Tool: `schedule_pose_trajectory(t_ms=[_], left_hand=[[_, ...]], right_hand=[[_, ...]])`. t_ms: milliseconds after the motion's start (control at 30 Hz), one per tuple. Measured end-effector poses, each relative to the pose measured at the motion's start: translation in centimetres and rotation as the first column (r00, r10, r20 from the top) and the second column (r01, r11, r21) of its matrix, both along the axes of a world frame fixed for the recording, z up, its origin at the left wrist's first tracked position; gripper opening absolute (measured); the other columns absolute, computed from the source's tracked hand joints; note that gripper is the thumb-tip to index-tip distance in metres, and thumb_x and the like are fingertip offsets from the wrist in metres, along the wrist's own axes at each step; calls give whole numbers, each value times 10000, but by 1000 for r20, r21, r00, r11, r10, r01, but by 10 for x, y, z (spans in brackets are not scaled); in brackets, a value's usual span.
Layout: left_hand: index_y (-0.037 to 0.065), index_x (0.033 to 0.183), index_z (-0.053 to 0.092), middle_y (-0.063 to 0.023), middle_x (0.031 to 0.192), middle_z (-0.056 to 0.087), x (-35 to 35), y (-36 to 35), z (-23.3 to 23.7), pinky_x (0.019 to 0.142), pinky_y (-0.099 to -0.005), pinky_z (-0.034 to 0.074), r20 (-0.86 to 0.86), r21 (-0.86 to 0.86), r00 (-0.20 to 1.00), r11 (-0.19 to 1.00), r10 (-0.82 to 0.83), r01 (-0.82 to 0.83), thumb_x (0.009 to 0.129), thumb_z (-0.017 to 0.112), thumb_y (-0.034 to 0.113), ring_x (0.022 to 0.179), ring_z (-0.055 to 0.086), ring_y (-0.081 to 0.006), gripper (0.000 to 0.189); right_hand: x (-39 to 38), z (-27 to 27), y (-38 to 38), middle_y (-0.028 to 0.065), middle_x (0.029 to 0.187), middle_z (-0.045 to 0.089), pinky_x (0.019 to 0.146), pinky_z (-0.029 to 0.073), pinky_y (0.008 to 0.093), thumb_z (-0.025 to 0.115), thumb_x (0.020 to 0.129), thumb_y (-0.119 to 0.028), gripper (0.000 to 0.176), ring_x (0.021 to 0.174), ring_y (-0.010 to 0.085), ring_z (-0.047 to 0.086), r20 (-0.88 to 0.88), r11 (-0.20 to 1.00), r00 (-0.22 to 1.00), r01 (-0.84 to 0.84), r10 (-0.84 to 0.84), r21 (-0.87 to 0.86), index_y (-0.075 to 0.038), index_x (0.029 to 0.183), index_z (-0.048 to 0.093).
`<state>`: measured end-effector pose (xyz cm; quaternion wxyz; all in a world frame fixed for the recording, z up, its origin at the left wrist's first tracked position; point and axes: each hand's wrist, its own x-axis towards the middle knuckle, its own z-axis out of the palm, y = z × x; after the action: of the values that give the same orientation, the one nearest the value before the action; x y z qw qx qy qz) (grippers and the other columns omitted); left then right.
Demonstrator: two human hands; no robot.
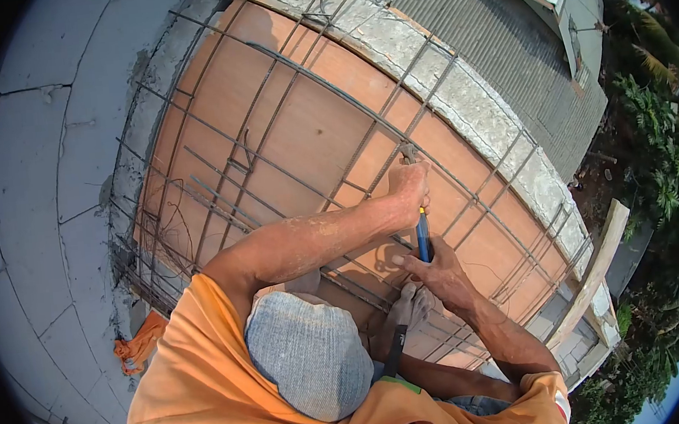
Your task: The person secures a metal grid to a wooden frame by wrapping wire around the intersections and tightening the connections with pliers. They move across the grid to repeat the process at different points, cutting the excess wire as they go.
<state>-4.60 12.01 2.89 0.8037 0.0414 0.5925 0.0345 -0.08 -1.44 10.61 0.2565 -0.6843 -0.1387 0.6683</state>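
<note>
My left hand is wrapped around the upper part of a blue-handled tool, which looks like pincers. Its metal head meets the steel bars where they cross. Closer to my body, my right hand closes on the lower end of the blue handle, partly hiding it. Beneath both hands lies a grid of thin steel bars over orange-brown boards.
A foot with a dark strap rests just below my right hand. Rough concrete borders the boards, with grey blocks at left. A wooden plank slants at right; corrugated roofing lies beyond. Orange cloth sits at lower left.
</note>
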Motion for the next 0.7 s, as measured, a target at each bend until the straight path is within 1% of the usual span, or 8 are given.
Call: schedule_pose_trajectory(t_ms=[67,100,200,233,267,367,633,700], left_hand=[[145,821,477,6,564,434,-1,2,2,442,-320,382,-19,36,999,999,-27,28,903,622,341,423,419,-124,257],[145,821,477,6,564,434,-4,3,4,442,-320,382,-21,41,999,999,-26,27,903,622,341,423,419,-124,257],[130,931,538,-28,624,527,-22,11,3,504,-348,462,44,144,986,978,-161,153,892,645,395,488,522,-159,288],[114,979,548,-49,663,561,-28,14,-3,550,-363,488,231,91,970,994,-73,53,889,652,403,526,556,-176,319],[99,1026,559,-69,701,595,-32,15,-5,596,-378,513,404,22,914,999,21,-32,886,658,410,565,589,-194,355],[81,1014,560,-95,756,627,-20,14,-3,628,-389,509,543,-156,817,980,192,-127,892,656,386,611,606,-209,342],[78,1045,544,-114,806,628,-29,8,-2,634,-404,521,660,-43,750,999,33,-6,923,621,340,691,634,-216,300],[61,1058,537,-128,929,624,-28,11,12,716,-406,572,597,-58,799,998,66,-39,957,580,313,806,651,-214,275]], right_hand=[[-4,2,7,141,845,595,618,523,315,641,899,-260,364,747,210,635,382,867,781,-474,494,-152,52,1049,528],[-3,-2,5,141,845,595,618,523,315,641,899,-260,364,747,210,635,383,868,782,-475,492,-146,52,1049,528],[16,-12,-1,129,834,586,598,527,348,624,889,-192,351,736,221,628,110,949,947,-286,301,-134,73,1103,536],[28,-2,1,131,840,593,600,535,354,613,887,-160,376,728,233,633,-340,997,939,15,-42,-82,83,1159,524],[32,3,3,132,845,600,601,544,361,603,884,-128,408,721,245,638,-709,936,620,309,-335,-171,93,1215,511],[26,-16,-9,140,875,625,627,568,385,604,878,-109,484,740,275,664,-743,911,538,326,-398,-252,88,1299,473],[17,9,-19,177,978,658,728,582,374,561,968,-231,418,840,281,693,-650,954,721,297,-242,-26,77,1245,510],[16,14,-18,175,998,656,751,576,387,562,968,-230,396,839,269,689,-414,980,893,199,-176,13,75,1219,524]])
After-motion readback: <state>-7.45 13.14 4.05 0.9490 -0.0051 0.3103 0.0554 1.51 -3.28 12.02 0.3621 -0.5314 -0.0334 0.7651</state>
